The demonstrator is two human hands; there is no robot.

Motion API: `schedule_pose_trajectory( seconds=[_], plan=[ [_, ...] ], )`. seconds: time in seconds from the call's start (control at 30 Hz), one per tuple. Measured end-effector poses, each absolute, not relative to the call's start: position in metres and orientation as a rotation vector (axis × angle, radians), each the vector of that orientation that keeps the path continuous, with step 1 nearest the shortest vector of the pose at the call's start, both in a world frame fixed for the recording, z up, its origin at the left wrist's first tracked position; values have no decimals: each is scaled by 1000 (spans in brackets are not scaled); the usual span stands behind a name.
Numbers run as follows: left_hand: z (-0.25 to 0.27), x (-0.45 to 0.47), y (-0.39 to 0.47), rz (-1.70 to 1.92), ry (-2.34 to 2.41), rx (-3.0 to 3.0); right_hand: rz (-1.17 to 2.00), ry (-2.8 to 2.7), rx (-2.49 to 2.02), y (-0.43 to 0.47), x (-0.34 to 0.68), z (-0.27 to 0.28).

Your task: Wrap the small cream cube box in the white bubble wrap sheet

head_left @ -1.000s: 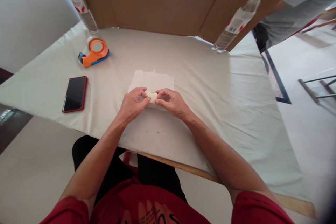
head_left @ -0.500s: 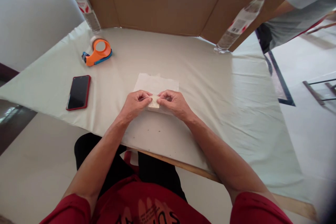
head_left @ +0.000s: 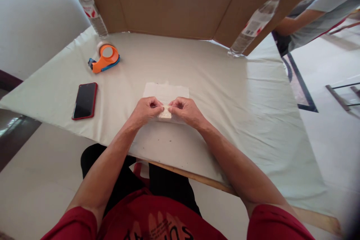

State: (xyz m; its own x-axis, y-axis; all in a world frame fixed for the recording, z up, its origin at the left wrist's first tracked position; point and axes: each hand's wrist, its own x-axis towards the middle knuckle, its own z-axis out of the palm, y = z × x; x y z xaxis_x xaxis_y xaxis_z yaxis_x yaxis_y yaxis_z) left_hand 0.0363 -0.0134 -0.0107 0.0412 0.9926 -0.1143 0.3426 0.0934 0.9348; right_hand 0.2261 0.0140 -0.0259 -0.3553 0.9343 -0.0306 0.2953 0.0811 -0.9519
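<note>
Between my two hands is a small, pale yellow, speckled piece (head_left: 165, 113) with a flat front face; I cannot make out what it is. The fingers of my left hand (head_left: 148, 110) are closed in a pinch on its left side. My right hand (head_left: 185, 110) pinches the right side in the same way, so the fingertips nearly meet above it. Under and behind the hands lies a thin white sheet (head_left: 167, 90), partly covered by them.
A red-cased phone (head_left: 84, 100) and an orange tape dispenser (head_left: 105, 60) lie at the left. Two water bottles (head_left: 91, 9) (head_left: 257, 22) stand against a cardboard screen (head_left: 174, 3). Dark specks dot the cloth-covered table (head_left: 174, 148). Beyond the right side is another person's arm (head_left: 299, 22).
The small piece has tipped, so its front face shows differently. Both my hands keep their pinch in nearly the same place. At the right, more of the other person's forearm shows.
</note>
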Motion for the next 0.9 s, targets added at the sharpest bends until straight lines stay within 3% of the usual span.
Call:
schedule_pose_trajectory(
  seconds=[0.27, 0.43, 0.53, 0.67, 0.9],
  plan=[
    [-5, 33, -7, 789, 1447, 1386, 1175, -1804, -1253, 18, 228, -26],
    [-4, 31, -3, 769, 1386, 1364, 391, -2046, -1177, 9, 230, -12],
    [-6, 30, -2, 789, 1378, 1378, 168, -2329, -988, -3, 223, -1],
    [-8, 31, 0, 822, 1376, 1391, 129, -2637, -928, -14, 211, 2],
    [-9, 9, -21, 1075, 1505, 1324, 299, -2656, -956, -12, 212, 0]
  ],
)
